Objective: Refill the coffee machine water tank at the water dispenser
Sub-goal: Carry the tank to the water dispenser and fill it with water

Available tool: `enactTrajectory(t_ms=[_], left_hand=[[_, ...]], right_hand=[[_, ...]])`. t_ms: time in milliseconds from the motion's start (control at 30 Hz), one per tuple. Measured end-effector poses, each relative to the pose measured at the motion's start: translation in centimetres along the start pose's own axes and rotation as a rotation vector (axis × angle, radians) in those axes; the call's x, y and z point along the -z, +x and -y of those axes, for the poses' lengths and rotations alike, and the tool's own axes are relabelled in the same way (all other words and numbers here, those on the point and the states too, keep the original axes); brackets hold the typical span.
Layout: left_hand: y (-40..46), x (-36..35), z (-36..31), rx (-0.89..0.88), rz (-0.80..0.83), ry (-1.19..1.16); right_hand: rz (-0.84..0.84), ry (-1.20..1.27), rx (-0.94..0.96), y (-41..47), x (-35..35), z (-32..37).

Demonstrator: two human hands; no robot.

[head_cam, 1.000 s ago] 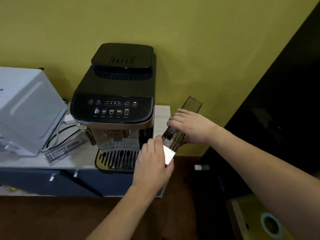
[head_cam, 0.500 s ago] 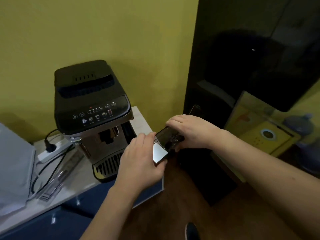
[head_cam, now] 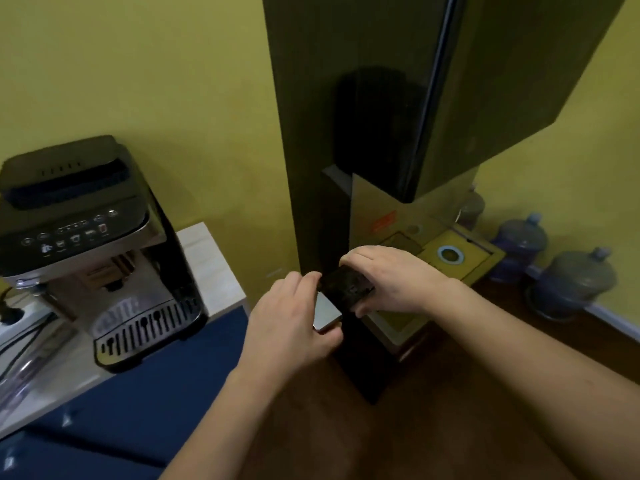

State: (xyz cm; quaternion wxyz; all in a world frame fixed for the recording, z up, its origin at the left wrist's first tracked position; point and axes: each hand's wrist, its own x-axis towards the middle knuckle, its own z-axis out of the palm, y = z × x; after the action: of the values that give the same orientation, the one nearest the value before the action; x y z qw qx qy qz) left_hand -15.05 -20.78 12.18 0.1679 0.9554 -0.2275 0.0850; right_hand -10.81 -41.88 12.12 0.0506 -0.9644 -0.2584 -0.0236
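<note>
Tinted plastic tank: water tank (head_cam: 346,287) sits centre frame, held in the air between both hands, clear of the coffee machine (head_cam: 93,251) at left.
Change: a second ago the tank was just beside the machine's right side; view has since swung right and the tank has come away from the counter (head_cam: 211,268).
Meaning: tank looks fully removed; carry to the dispenser is under way, no filling yet.
Dispenser: dark tall unit (head_cam: 363,133) upper centre, probably the target; tank is in front of its lower part, contact unclear.
Left hand (head_cam: 294,327): fingers curled narrow around the pale near end of the tank.
Right hand (head_cam: 391,278): wrapped over the dark top, thumb under, closed firmly on it.
Water level: cannot tell.
Also: big water bottles (head_cam: 571,282) on the floor, right edge.
</note>
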Motion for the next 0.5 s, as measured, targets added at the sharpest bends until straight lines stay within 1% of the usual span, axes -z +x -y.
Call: enactTrajectory(t_ms=[100,200,300,367,500], left_hand=[[1.1,-2.0,-4.7,0.012,0.003,-0.016],[2.5,-3.4,-8.0,0.003,0.007,-0.027],[4.1,-4.4,-9.7,0.001,0.012,-0.003],[5.4,-5.1,-10.5,-0.015,0.015,0.007],[8.5,-6.5,-11.6,-0.052,0.052,0.026]], right_hand=[[-0.011,-0.006,-0.010,-3.4,0.6,-4.1],[0.006,0.067,-0.027,-5.5,1.0,-7.5],[0.035,0.143,-0.045,-6.4,0.9,-10.1],[0.029,0.141,-0.055,-6.6,0.8,-11.8],[0.033,0.164,-0.146,-7.2,0.4,-14.9]])
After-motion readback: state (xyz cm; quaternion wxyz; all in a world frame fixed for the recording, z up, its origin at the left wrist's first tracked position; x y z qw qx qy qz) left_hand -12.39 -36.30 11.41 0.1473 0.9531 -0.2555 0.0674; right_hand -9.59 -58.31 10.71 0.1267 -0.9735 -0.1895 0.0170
